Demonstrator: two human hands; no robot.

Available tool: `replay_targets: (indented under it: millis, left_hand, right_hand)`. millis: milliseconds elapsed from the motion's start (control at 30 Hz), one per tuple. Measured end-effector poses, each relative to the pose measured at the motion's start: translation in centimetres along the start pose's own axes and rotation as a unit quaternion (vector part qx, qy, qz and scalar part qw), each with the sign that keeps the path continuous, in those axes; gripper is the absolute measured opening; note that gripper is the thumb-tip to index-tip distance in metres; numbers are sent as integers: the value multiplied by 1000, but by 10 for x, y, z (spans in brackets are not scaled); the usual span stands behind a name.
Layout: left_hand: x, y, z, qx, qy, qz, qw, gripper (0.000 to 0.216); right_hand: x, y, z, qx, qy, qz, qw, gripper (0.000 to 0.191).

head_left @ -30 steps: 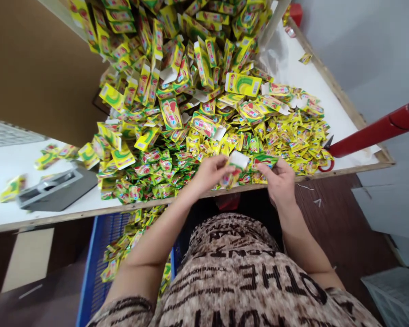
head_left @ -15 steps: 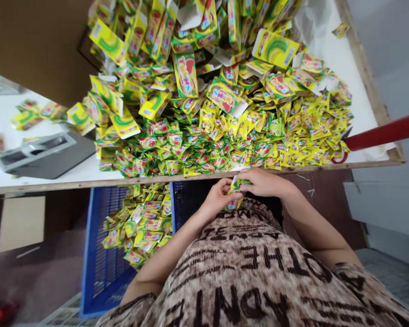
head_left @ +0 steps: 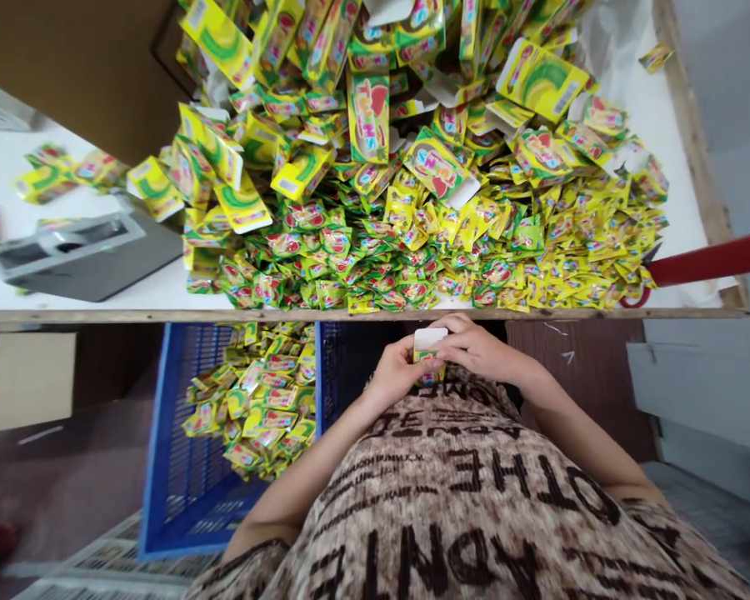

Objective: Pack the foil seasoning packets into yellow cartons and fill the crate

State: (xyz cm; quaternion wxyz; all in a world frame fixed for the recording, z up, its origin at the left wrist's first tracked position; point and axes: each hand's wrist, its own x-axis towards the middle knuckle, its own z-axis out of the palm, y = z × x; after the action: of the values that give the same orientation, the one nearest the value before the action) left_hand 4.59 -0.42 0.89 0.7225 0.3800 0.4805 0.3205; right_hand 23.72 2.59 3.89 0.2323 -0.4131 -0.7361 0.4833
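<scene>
Close to my body, just below the table edge, my left hand [head_left: 395,368] and my right hand [head_left: 475,348] are both closed on one small yellow-green candy box [head_left: 430,354]. Its white end flap stands up between my fingers. The rest of the box is partly covered by my fingers, so I cannot see what is inside. Past the edge lie small candy packets, green ones [head_left: 325,242] in the middle and yellow ones [head_left: 575,250] to the right. Behind them is a heap of similar boxes [head_left: 368,117], some with white flaps raised.
A blue crate [head_left: 156,467] holding filled-looking boxes [head_left: 275,400] stands below the table to my left. On the table are a grey tape dispenser [head_left: 93,258], a large brown carton [head_left: 75,67] and red-handled scissors [head_left: 712,257]. A wooden rim [head_left: 162,316] borders the tabletop.
The box in my hands has turned so that its white flap now faces up into view. My fingers have shifted around it. The whole view has moved slightly.
</scene>
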Motion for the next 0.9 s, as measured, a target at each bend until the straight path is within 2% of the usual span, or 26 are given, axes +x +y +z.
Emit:
replay_targets:
  millis: [67,100,133,200,300,367,433,500,567,633,667,800,900]
  left_hand:
    - [-1,0,0,-20,11,-10,1000,44]
    - [-2,1,0,-47,12,-16,999,46]
    - [-3,1,0,-85,11,-23,996,48]
    - [-4,4,-1,-171,-3,-47,984,51]
    - [-1,9,-5,-246,-41,-109,962,44]
    - [4,12,-8,-259,-56,-148,953,39]
    - [9,13,-9,-269,-49,-175,946,37]
    - [13,12,-9,-271,-27,-173,947,33]
    - [14,11,-9,-248,9,-137,959,31]
    - [13,10,-9,-200,52,-85,975,30]
    - [13,8,-9,-174,70,-59,980,29]
    - [14,5,-9,-102,103,13,989,24]
    - [16,5,-9,-81,99,16,992,23]
  right_hand:
    - [-3,1,1,82,105,66,989,18]
    - [-5,1,3,135,146,113,973,19]
    - [-5,2,5,193,161,161,954,21]
    - [-4,4,12,310,125,238,912,27]
    - [2,6,24,442,63,301,843,28]
    - [7,8,31,490,61,333,803,26]
    - [11,8,37,497,84,355,787,22]
    - [11,7,39,458,135,342,809,15]
    - [8,5,39,385,173,291,859,15]
    - [4,3,37,320,173,235,901,21]
    - [2,3,35,303,167,221,912,24]
    - [3,5,33,316,174,237,902,27]
    - [6,8,34,320,179,231,901,26]
